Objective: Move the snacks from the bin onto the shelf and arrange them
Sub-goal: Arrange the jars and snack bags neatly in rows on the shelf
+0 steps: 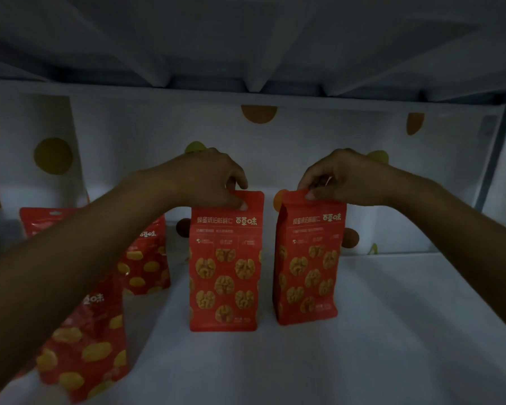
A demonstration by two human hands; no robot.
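While dim light lies over everything, the white shelf [392, 317] fills the lower part of the view, and the underside of the upper board [246, 39] closes the top; a white backing sheet [319, 159] printed with orange and green dots hangs behind, and a metal upright [494, 153] stands at the right edge.

Five red snack bags printed with yellow nuts stand on the shelf. The front bag [82, 346] is nearest on the left, partly hidden by the left forearm; the rear bag [146, 258] stands behind it; the far-left bag [38, 220] shows only its top above the arm.

The centre bag [225, 270] stands upright, facing forward, its base on the shelf; the right-hand bag [307, 258] is just beside it with a narrow gap between them, turned slightly so that its left side fold shows.

The left hand [214, 176] pinches the top edge of the centre bag, thumb on the front; the right hand [342, 179] pinches the top of the right-hand bag the same way; the two hands are apart, each on its own bag.
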